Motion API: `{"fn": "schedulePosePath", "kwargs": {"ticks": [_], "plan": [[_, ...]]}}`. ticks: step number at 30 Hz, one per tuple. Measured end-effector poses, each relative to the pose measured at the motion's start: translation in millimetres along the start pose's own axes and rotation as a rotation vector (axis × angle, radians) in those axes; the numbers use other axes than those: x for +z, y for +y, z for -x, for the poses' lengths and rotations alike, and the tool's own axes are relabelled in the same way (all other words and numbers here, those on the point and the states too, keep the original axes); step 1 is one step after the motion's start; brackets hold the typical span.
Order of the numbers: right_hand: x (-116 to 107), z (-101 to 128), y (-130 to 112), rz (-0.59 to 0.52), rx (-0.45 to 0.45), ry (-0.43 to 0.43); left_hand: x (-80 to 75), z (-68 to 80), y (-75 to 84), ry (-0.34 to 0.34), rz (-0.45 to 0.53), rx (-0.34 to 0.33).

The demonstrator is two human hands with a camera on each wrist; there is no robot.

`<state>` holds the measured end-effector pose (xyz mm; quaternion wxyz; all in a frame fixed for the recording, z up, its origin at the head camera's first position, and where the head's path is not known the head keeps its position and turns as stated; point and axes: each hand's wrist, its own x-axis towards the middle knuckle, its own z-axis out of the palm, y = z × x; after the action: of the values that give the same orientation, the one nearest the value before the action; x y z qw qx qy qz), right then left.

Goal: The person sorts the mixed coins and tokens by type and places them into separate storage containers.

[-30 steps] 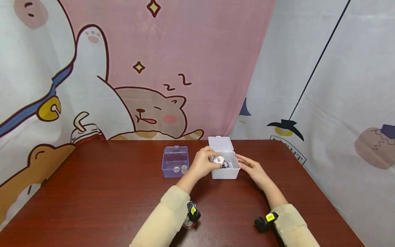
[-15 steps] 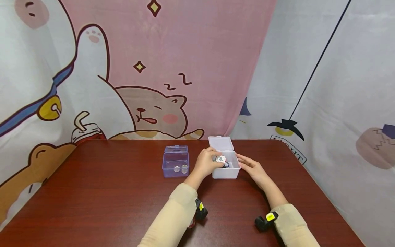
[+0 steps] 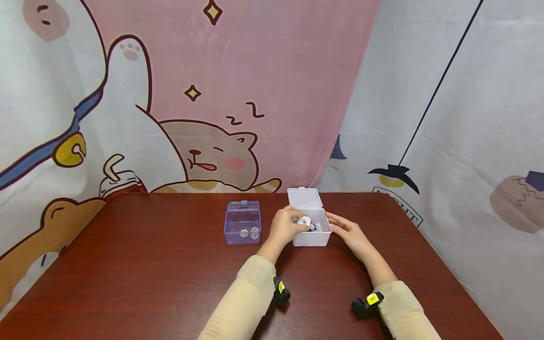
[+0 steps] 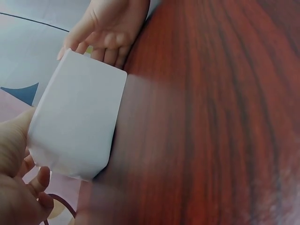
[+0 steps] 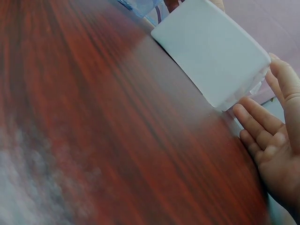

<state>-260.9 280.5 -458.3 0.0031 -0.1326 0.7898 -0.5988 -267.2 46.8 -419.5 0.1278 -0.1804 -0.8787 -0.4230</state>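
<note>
My left hand pinches a small white round disc just inside the open white box, over other small pieces lying in it. The box's lid stands back behind it. My right hand rests with straight fingers against the box's right side. In the left wrist view the white box fills the left, with the right hand beyond it and my left hand at the lower corner. The right wrist view shows the box and my right hand's fingers beside it.
An open clear purple box with two round silvery pieces in it stands left of the white box. Both sit on a dark red wooden table. Cartoon-printed curtains hang close behind and to the right.
My left hand has lowered the disc a little, from above the white box's rim down into it, and the left forearm has slid rightward. The right hand has stayed put.
</note>
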Motion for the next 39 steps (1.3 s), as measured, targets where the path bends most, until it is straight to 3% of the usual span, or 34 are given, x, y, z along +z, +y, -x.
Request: {"fn": "schedulePosePath", "kwargs": {"ticks": [8, 14, 28, 39], "plan": [[0.1, 0.6, 0.6, -0.01, -0.013, -0.005, -1.7, 1.5, 3.6, -0.02, 0.025, -0.036], [0.8, 0.7, 0.3, -0.008, -0.018, 0.0, -4.4, 3.1, 1.9, -0.038, 0.112, 0.009], [-0.2, -0.1, 1.1, 0.0, 0.005, 0.007, -29.1, 18.5, 4.9, 0.021, 0.286, 0.097], [5.4, 10.8, -30.3, 0.006, -0.003, -0.009, -52.1, 37.9, 14.5, 0.027, 0.353, 0.164]]}}
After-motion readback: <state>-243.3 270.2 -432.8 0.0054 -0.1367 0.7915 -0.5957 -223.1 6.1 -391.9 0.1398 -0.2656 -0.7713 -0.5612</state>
